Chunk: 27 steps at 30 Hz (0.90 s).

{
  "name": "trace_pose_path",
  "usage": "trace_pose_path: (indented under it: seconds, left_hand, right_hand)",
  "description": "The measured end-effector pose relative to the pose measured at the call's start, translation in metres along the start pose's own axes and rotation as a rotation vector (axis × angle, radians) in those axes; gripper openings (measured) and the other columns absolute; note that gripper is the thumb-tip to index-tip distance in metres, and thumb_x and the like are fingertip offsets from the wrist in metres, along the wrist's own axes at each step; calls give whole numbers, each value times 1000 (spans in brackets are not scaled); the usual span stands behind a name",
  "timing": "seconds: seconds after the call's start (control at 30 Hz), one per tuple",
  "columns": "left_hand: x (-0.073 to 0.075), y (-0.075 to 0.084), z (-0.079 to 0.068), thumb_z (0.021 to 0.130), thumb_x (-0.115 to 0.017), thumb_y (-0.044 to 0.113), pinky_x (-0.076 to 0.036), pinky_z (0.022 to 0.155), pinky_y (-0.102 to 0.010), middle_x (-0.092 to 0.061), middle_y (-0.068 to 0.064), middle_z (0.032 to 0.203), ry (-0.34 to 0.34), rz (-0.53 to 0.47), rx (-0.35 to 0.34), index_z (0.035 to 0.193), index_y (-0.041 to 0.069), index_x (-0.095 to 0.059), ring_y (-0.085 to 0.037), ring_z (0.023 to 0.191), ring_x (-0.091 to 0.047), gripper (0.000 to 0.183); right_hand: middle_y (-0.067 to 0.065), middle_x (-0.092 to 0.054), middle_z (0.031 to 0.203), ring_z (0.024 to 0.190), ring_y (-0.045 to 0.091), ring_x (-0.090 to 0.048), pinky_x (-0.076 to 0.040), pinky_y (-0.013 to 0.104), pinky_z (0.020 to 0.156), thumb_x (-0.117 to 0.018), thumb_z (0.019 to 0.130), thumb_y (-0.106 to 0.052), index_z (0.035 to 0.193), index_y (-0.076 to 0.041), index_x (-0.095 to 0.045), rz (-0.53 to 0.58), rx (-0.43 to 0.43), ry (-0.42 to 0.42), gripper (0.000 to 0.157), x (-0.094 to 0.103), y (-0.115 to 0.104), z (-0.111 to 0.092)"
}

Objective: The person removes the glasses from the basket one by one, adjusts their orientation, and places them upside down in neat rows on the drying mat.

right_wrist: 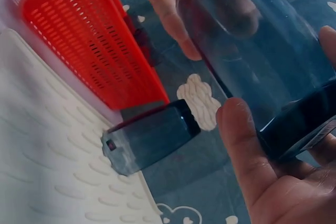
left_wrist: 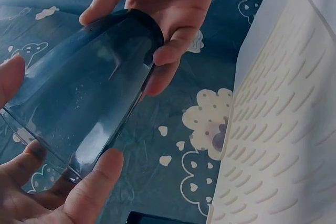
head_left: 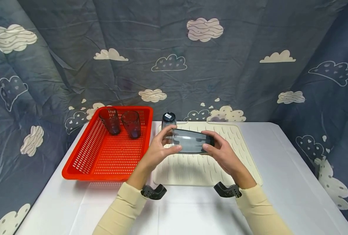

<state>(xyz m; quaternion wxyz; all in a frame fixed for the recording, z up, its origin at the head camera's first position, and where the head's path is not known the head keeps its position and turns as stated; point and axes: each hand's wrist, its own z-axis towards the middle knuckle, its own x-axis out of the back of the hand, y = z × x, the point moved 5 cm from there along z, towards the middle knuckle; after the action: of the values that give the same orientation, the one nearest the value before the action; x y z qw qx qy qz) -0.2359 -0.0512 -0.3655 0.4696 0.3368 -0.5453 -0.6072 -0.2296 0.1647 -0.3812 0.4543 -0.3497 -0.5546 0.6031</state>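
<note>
Between both hands a dark tinted drinking glass [head_left: 190, 141] lies on its side in the air above the cream drying mat [head_left: 188, 171]. My left hand [head_left: 160, 148] grips its rim end, thumb and fingers on opposite sides. At the thick base end, my right hand [head_left: 223, 151] holds it the same way. In the right wrist view the glass [right_wrist: 262, 51] is see-through, with a pale label under its base. Another glass [head_left: 168, 120] stands upside down on the mat's back left corner, partly hidden behind the left hand; the right wrist view shows that second glass [right_wrist: 152, 137] whole.
A red perforated plastic basket [head_left: 109, 177] sits left of the mat on the white table [head_left: 279, 156]. Inside it, two tinted glasses [head_left: 110, 121] lean near the back. A dark cloud-patterned cloth [head_left: 168, 36] hangs behind and at both sides.
</note>
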Motion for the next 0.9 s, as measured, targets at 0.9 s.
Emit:
trace_pose_path:
  seconds: [0.9]
  left_hand:
    - [7,-9,-5,88,-68,7,-38,115,-55,-33,-18,159,9,-24,49,154,12,-31,-40,145,-37,77]
  right_hand:
    - [16,-50,127,100,10,-58,-54,20,84,-60,96,-8,143,0,-43,-129,25,81,50,2,-9,10]
